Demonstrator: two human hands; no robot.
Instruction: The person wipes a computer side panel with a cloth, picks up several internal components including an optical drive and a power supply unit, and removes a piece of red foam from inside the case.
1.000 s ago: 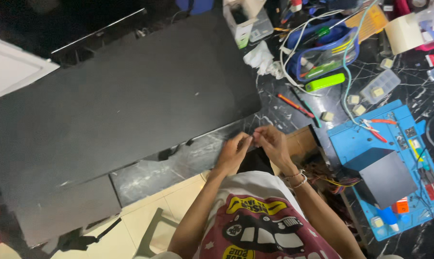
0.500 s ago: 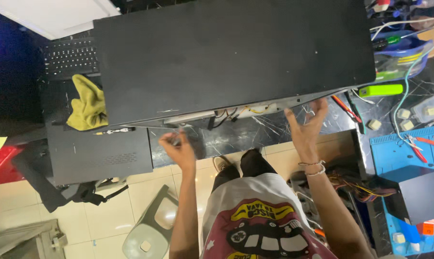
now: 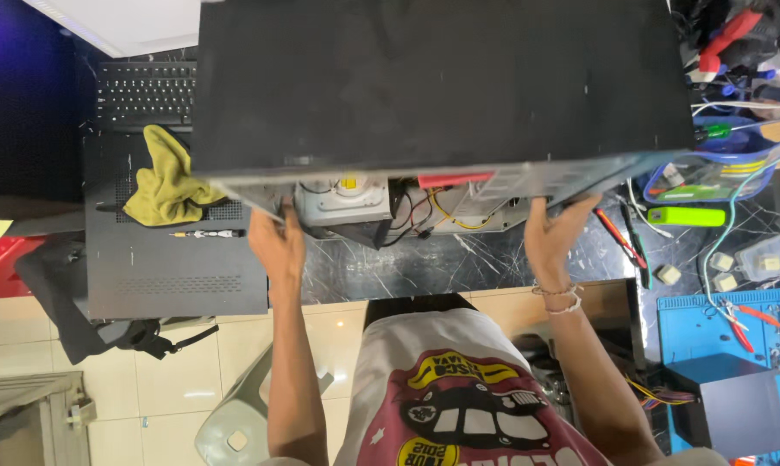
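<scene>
Both hands grip the near edge of a big black computer case (image 3: 442,82), which is tipped up off the marble counter (image 3: 459,259) so its open underside faces the person. Left hand (image 3: 276,242) is clenched on the case's lower-left corner, fingers wrapped under the metal lip. Right hand (image 3: 556,237), w/ bead bracelets at the wrist, is clamped on the lower-right part of the same edge, fingers up against the panel.

Inside the case, betw. the two hands: a grey metal power supply box (image 3: 342,203) w/ a yellow sticker, a red strip (image 3: 455,179), and yellow/black wires (image 3: 433,211).

Left of the case: a yellow-green cloth (image 3: 166,181) lies on a flat black perforated side panel (image 3: 174,267), w/ a small screwdriver (image 3: 204,233) just beside the cloth. A black keyboard (image 3: 144,95) sits beyond the cloth.

Right of the case: a bright green marker-like tool (image 3: 686,216), a clear plastic tray (image 3: 709,173) of bits, small white blocks (image 3: 722,261), and a blue work mat (image 3: 726,328) w/ a dark box (image 3: 735,406) on it.
</scene>
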